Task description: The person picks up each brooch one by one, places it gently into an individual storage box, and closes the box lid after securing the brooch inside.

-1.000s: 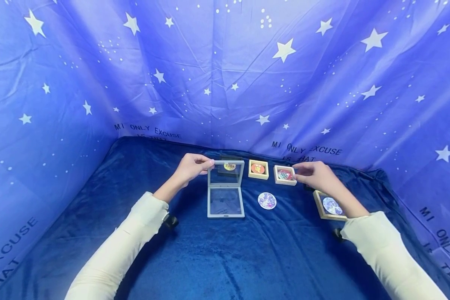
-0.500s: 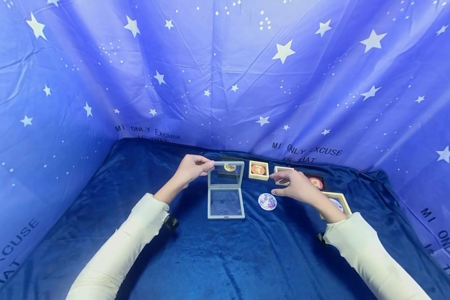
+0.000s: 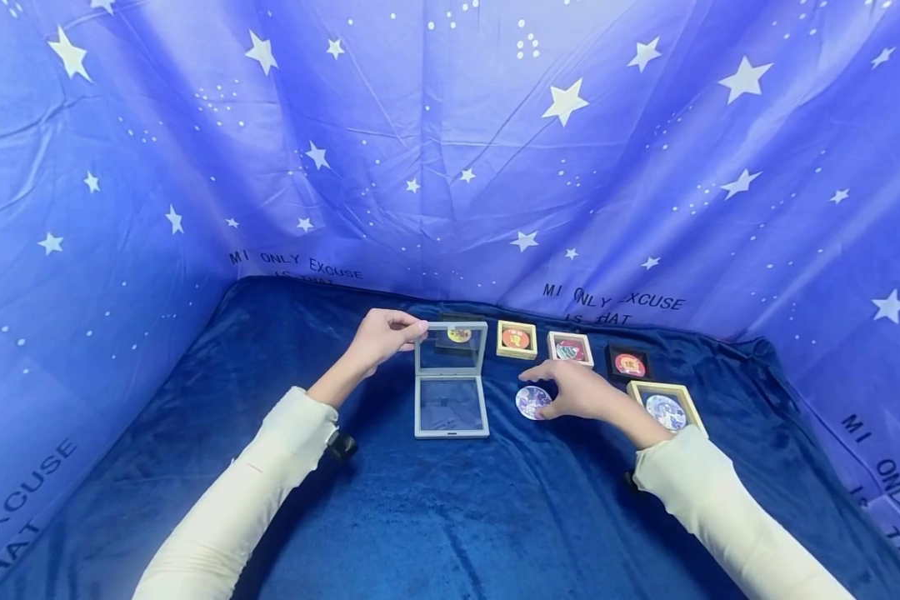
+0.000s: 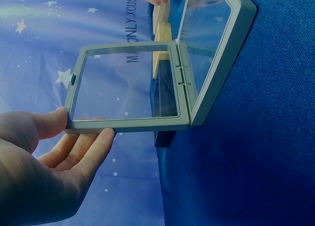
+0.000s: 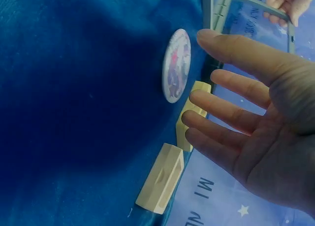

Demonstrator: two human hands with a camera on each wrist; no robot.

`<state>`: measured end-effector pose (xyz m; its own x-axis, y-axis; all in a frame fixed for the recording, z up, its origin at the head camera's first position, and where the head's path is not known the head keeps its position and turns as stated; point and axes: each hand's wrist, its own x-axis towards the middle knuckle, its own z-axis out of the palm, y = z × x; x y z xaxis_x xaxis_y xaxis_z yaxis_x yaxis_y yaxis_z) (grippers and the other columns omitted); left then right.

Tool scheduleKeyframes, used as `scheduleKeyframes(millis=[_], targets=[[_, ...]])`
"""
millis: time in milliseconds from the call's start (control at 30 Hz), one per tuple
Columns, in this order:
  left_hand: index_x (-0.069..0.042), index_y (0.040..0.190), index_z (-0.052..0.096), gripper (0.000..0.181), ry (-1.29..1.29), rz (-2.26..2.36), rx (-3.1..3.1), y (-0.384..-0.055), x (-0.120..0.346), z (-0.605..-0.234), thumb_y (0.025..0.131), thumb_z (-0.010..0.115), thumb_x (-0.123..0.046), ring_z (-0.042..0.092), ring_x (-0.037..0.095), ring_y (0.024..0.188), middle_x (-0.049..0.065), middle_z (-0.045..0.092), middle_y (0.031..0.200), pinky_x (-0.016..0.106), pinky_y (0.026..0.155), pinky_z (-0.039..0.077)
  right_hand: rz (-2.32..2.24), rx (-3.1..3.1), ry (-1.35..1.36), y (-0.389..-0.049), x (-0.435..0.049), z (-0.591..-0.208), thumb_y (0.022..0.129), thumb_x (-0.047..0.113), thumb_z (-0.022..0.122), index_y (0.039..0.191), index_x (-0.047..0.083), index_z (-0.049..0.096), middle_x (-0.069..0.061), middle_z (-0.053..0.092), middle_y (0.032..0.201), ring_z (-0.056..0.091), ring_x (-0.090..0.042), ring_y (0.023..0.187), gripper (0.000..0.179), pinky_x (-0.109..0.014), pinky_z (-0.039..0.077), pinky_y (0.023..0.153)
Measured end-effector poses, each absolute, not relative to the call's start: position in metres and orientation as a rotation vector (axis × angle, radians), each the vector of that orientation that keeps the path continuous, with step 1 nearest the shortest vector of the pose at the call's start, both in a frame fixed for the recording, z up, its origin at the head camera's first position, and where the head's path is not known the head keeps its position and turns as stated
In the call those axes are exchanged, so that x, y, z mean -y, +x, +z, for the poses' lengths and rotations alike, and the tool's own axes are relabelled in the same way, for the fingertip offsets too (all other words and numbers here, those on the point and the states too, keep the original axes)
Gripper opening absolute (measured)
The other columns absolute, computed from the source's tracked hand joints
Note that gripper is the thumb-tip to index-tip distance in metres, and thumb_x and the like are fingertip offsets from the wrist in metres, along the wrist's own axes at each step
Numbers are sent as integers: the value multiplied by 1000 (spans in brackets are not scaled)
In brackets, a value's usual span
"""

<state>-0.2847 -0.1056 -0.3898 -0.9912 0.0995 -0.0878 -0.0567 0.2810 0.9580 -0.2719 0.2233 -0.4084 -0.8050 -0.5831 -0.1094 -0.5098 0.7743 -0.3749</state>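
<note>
A grey hinged display case (image 3: 452,434) with clear panels stands opened on the blue cloth, its lid raised. My left hand (image 3: 385,339) pinches the lid's upper left corner; the left wrist view shows thumb on one face of the rim (image 4: 128,123) and fingers on the other. To the right of the case, a round purple-and-white badge (image 3: 531,402) lies flat. Just over it hovers my right hand (image 3: 581,392), thumb and fingers spread apart. In the right wrist view, the badge (image 5: 176,66) shows a gap from the fingertips, and nothing is in that hand.
Along the back stand small framed badges: a yellow frame (image 3: 517,340), a pale wooden frame (image 3: 570,350) and a black frame (image 3: 629,364). Nearer my right forearm lies a larger wooden frame (image 3: 664,412). A dark frame (image 3: 461,333) shows through the raised lid.
My right hand has moved left and nearer to me, from beside the pale wooden frame to above the round badge. My left hand keeps its pinch on the lid.
</note>
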Motion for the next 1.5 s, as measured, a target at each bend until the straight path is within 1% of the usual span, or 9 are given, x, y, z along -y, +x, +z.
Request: scheduleKeyframes(millis=[233, 467, 633, 867, 1067, 1267, 1500], targets=[[7, 118, 71, 35, 32, 1803, -2410, -286, 106, -391, 99, 68, -22, 69, 38, 115, 22, 74, 116, 38, 95, 58, -363, -2778, -883, -273, -218, -414, 72, 17, 92, 125, 8, 72, -16, 71, 122, 67, -32, 112, 57, -49, 55, 93], [7, 118, 71, 35, 30, 1802, -2413, -287, 106, -392, 99, 68, -23, 69, 37, 115, 21, 75, 115, 37, 94, 58, -303, -2781, -875, -273, -215, -417, 71, 15, 92, 125, 9, 72, -14, 71, 119, 67, -27, 103, 58, -47, 55, 88], [7, 119, 71, 36, 27, 1798, -2416, -287, 106, -392, 99, 68, -23, 70, 37, 115, 21, 75, 115, 38, 95, 58, -238, -2787, -815, -271, -210, -417, 72, 15, 92, 127, 11, 71, -13, 69, 119, 66, -25, 100, 59, -47, 56, 86], [8, 118, 71, 36, 38, 1826, -2395, -287, 106, -394, 99, 69, -22, 68, 40, 116, 22, 75, 115, 38, 96, 58, -191, -2781, -762, -270, -205, -414, 72, 15, 92, 129, 12, 71, -13, 67, 119, 64, -24, 98, 61, -46, 56, 83], [9, 118, 71, 35, 54, 1850, -2390, -289, 107, -395, 99, 69, -21, 68, 41, 116, 22, 75, 113, 37, 94, 58, -193, -2775, -768, -271, -204, -413, 71, 13, 93, 127, 12, 72, -10, 67, 114, 63, -21, 94, 60, -44, 55, 83], [8, 117, 71, 35, 52, 1846, -2394, -289, 107, -396, 99, 69, -22, 70, 38, 113, 22, 75, 113, 37, 94, 58, -172, -2776, -796, -271, -203, -412, 70, 13, 93, 125, 11, 73, -9, 67, 111, 62, -20, 91, 58, -42, 55, 80], [9, 118, 70, 36, 71, 1857, -2391, -290, 108, -397, 99, 69, -21, 69, 41, 114, 25, 74, 115, 37, 94, 58, -173, -2779, -775, -271, -202, -412, 71, 13, 93, 123, 11, 74, -9, 67, 112, 63, -21, 94, 56, -45, 55, 84]])
